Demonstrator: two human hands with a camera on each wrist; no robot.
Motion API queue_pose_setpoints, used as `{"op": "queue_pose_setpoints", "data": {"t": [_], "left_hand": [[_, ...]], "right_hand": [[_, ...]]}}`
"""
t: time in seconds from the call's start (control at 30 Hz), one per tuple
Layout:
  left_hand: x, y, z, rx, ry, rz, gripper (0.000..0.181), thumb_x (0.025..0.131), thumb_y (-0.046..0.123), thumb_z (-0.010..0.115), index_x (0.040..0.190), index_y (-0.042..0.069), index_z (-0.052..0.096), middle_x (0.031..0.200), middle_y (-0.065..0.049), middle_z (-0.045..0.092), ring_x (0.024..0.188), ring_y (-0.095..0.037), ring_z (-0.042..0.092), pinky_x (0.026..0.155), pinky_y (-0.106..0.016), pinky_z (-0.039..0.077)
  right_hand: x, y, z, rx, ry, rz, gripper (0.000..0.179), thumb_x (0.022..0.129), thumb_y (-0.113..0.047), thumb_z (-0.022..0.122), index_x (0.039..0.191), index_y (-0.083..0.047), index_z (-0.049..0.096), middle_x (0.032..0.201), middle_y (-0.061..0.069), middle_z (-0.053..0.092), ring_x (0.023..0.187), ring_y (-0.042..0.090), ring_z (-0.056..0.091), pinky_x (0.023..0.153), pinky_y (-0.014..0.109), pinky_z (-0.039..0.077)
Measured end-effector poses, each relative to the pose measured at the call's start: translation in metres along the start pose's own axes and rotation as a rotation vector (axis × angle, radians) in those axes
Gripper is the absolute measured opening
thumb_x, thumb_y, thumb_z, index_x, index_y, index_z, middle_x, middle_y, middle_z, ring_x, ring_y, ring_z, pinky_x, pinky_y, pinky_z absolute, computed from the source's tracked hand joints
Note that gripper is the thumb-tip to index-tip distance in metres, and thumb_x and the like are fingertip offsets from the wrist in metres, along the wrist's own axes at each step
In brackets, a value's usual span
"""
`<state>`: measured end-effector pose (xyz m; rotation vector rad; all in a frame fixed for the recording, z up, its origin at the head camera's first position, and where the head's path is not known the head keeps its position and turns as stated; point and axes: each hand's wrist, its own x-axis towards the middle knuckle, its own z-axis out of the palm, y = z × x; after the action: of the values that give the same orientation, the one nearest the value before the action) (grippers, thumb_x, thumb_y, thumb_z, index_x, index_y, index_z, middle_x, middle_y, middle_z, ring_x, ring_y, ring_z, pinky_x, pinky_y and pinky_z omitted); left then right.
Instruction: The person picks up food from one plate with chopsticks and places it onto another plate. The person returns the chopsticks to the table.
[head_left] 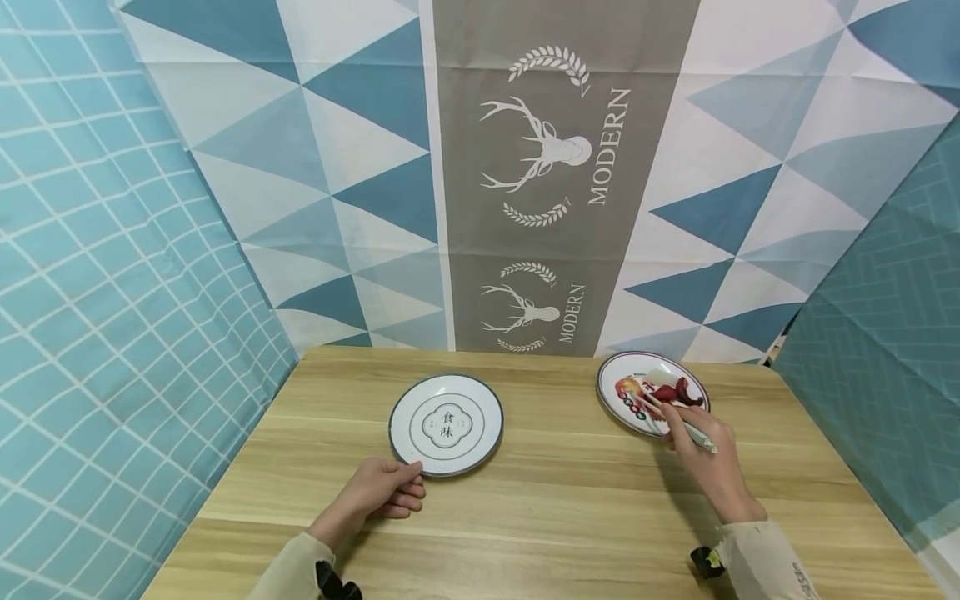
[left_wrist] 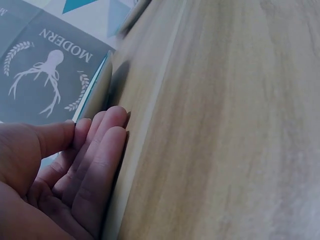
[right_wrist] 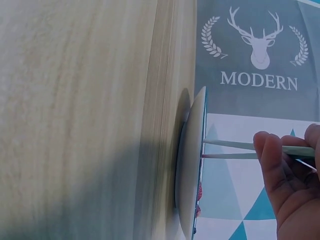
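Left hand [head_left: 380, 488] pinches a round, white, dark-rimmed plate [head_left: 446, 450]; right hand [head_left: 707, 458] grips slender pale-green chopsticks [head_left: 701, 437] — tips over a second round white plate [head_left: 610, 385] bearing dark-red pieces [head_left: 682, 392] — both on the light wooden surface [head_left: 540, 533].

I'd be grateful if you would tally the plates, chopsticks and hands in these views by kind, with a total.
Plates: 2 (left plate, right plate)
Chopsticks: 2
Hands: 2 (left hand, right hand)
Total: 6
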<state>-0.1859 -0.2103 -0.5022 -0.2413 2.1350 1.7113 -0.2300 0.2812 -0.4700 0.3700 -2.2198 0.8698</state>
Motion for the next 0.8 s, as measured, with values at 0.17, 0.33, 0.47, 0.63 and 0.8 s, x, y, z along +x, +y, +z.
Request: {"op": "queue_pose_setpoints", "data": {"t": [0.17,0.33,0.47,0.63,0.8], "left_hand": [[-0.0005,-0.0015,0.0015,-0.001,0.017,0.013,0.041,0.103,0.037,0.064,0.098,-0.003,0.072,0.083,-0.005,0.076,0.070,-0.013,0.075,0.064,-0.028,0.065],[-0.0006,-0.0016,0.0020,0.003,0.027,0.022,0.041,0.103,0.036,0.063,0.098,-0.004,0.072,0.082,-0.005,0.076,0.070,-0.013,0.075,0.063,-0.028,0.065],[-0.0004,-0.0005,0.0023,-0.002,0.029,0.025,0.041,0.103,0.035,0.063,0.098,-0.004,0.073,0.082,-0.005,0.076,0.069,-0.013,0.075,0.063,-0.027,0.064],[-0.0001,0.0001,0.0023,0.011,0.032,0.034,0.040,0.103,0.034,0.064,0.098,-0.005,0.074,0.081,-0.005,0.077,0.069,-0.013,0.074,0.063,-0.028,0.064],[-0.0008,0.0008,0.0039,0.042,0.047,0.050,0.039,0.103,0.033,0.064,0.095,-0.004,0.075,0.079,-0.005,0.077,0.066,-0.012,0.073,0.059,-0.026,0.063]], "right_hand": [[-0.0010,0.0000,-0.0011,-0.004,-0.010,0.011,0.009,0.095,-0.001,0.071,0.090,0.002,0.077,0.065,0.002,0.068,0.060,-0.004,0.055,0.058,0.009,0.041],[-0.0010,-0.0013,-0.0017,-0.024,-0.017,0.020,0.013,0.096,-0.003,0.070,0.085,0.000,0.076,0.063,0.000,0.067,0.060,-0.004,0.054,0.058,0.008,0.040],[-0.0011,-0.0019,-0.0026,0.006,-0.010,0.010,0.012,0.095,0.000,0.070,0.086,0.000,0.077,0.064,0.001,0.067,0.059,-0.002,0.057,0.058,0.006,0.042],[-0.0013,-0.0024,-0.0038,0.030,-0.010,-0.015,0.008,0.094,0.003,0.070,0.091,0.002,0.078,0.067,0.005,0.069,0.057,0.002,0.059,0.057,0.006,0.045],[-0.0015,-0.0048,-0.0054,-0.008,-0.013,0.009,0.009,0.096,-0.001,0.070,0.092,0.001,0.078,0.068,0.003,0.069,0.061,-0.003,0.055,0.053,0.008,0.042]]}}
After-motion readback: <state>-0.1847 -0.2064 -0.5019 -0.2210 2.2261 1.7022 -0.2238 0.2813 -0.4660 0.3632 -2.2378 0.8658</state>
